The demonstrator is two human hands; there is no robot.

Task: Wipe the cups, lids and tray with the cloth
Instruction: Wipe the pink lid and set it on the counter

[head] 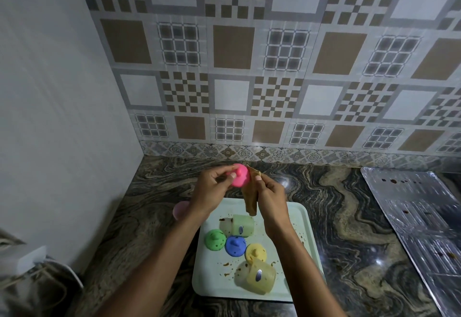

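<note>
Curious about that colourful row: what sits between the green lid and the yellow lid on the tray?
The blue lid lies between the green lid and the yellow lid on the tray, as the head view shows.

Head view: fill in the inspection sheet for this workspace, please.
Surface: dark veined stone counter; pale tray on it, flecked with brown bits.
Job's things: pink lid and brown cloth held in the hands; green lid, blue lid, yellow lid on the tray; green cup and yellow cup on their sides on it; pink cup on the counter left of it, partly hidden.
Clutter: silvery sheet at right, brown spots on it.
Hands: left hand grips the pink lid; right hand pinches the cloth.
Cables: cannot tell; blurred white object at lower left.
Surroundings: patterned tile wall behind, plain white wall at left.
</note>
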